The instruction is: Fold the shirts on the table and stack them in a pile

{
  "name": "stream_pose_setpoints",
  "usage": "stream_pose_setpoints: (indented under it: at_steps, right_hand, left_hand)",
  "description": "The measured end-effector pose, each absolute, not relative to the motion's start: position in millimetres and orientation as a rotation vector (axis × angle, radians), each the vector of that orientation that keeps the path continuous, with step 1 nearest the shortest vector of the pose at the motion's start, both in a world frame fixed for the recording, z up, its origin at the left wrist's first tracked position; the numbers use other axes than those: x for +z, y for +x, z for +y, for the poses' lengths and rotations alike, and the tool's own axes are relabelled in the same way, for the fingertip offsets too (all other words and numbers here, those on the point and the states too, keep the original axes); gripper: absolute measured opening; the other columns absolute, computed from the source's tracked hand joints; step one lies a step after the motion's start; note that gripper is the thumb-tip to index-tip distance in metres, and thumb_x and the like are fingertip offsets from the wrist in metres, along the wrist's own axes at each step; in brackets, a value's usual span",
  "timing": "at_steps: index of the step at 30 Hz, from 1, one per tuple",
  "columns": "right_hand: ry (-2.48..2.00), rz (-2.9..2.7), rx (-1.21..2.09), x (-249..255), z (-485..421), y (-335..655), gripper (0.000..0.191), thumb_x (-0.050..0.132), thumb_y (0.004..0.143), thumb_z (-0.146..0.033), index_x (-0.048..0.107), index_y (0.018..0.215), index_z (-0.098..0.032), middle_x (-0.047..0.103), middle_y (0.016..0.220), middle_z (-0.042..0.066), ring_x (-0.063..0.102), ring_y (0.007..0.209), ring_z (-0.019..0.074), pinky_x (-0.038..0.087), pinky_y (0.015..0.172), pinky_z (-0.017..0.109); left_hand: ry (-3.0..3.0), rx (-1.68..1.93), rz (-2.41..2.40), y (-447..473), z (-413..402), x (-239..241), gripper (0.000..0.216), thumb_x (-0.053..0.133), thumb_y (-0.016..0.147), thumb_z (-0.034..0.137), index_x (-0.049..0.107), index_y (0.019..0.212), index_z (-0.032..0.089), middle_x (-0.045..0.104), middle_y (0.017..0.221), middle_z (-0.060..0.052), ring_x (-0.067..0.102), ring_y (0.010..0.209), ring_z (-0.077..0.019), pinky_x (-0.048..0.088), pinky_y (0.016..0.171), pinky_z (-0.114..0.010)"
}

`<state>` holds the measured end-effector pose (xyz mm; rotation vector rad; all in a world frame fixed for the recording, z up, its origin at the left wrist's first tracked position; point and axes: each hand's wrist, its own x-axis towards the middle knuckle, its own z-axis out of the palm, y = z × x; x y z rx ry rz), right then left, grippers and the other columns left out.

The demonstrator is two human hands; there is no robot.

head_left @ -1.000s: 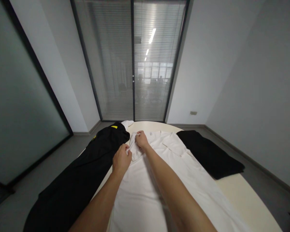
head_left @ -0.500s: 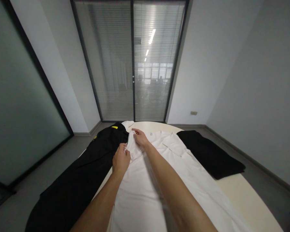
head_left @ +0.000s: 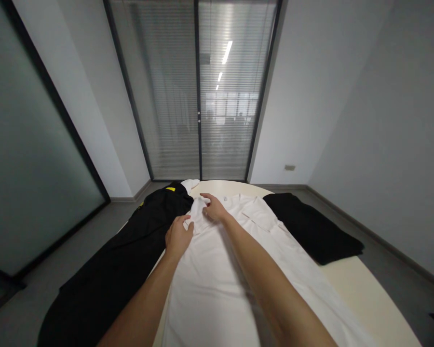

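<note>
A white T-shirt [head_left: 211,274] lies spread over the table, its collar end away from me and its right-hand sleeve folded inward over the body. At the left sleeve's edge is my left hand [head_left: 180,234], thumb and fingers apart beside the cloth. My right hand [head_left: 214,208] rests over the same sleeve near the shoulder, its index finger stretched out and the thumb apart. Neither hand visibly grips the cloth. Part of the shirt is hidden under my right forearm.
Black clothing with a yellow mark [head_left: 130,250] lies along the left side of the table. A folded black garment [head_left: 311,229] is at the right, overhanging the table edge [head_left: 369,289]. Some white cloth [head_left: 190,184] shows at the far left. Glass doors [head_left: 198,96] stand beyond.
My left hand has loosened from the sleeve edge and drawn slightly left. My right hand has shifted a little right, its fingers lifting from the sleeve cloth, which lies flatter.
</note>
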<state>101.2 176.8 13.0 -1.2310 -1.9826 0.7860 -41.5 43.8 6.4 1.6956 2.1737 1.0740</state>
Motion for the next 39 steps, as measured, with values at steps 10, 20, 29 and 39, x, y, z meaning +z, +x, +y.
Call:
stream_pose_setpoints:
  at_steps: [10, 20, 29, 39]
  right_hand:
    - [-1.373, -2.084, 0.596, 21.3, 145.1, 126.6, 0.066, 0.063, 0.071, -0.011, 0.053, 0.134, -0.025, 0.069, 0.114, 0.003, 0.065, 0.090, 0.0186, 0.049, 0.091, 0.035]
    - [-1.355, -2.325, 0.347, 25.5, 101.4, 149.8, 0.043, 0.048, 0.095, -0.041, 0.058, 0.134, -0.026, 0.055, 0.141, 0.010, 0.047, 0.130, 0.0308, 0.031, 0.110, 0.050]
    - [-1.495, -2.489, 0.300, 23.7, 52.5, 149.7, 0.071, 0.032, 0.095, -0.063, 0.032, 0.154, -0.024, 0.024, 0.163, 0.011, 0.019, 0.148, 0.0372, 0.012, 0.116, 0.061]
    - [-1.498, -2.555, 0.409, 23.4, 49.0, 155.7, 0.083, 0.031, 0.090, -0.073, 0.025, 0.157, -0.025, 0.013, 0.166, 0.008, 0.005, 0.151, 0.0373, -0.001, 0.116, 0.062]
  left_hand:
    - [1.743, 1.031, 2.243, -34.2, 39.6, 6.7, 0.027, 0.055, 0.091, 0.027, 0.065, 0.115, 0.021, 0.066, 0.124, -0.008, 0.066, 0.108, -0.0244, 0.050, 0.089, -0.032]
    - [1.840, 0.910, 2.282, -29.1, 35.0, 4.7, 0.033, 0.055, 0.092, 0.034, 0.064, 0.120, 0.020, 0.064, 0.128, -0.008, 0.066, 0.109, -0.0248, 0.051, 0.088, -0.031]
    - [1.924, 0.823, 2.288, -25.4, 33.2, 2.8, 0.040, 0.053, 0.093, 0.038, 0.064, 0.125, 0.017, 0.064, 0.128, -0.011, 0.066, 0.111, -0.0260, 0.051, 0.090, -0.033]
    - [1.871, 0.824, 2.230, -27.6, 33.5, 4.5, 0.048, 0.051, 0.091, 0.028, 0.056, 0.137, 0.018, 0.059, 0.140, -0.011, 0.061, 0.121, -0.0275, 0.047, 0.099, -0.034]
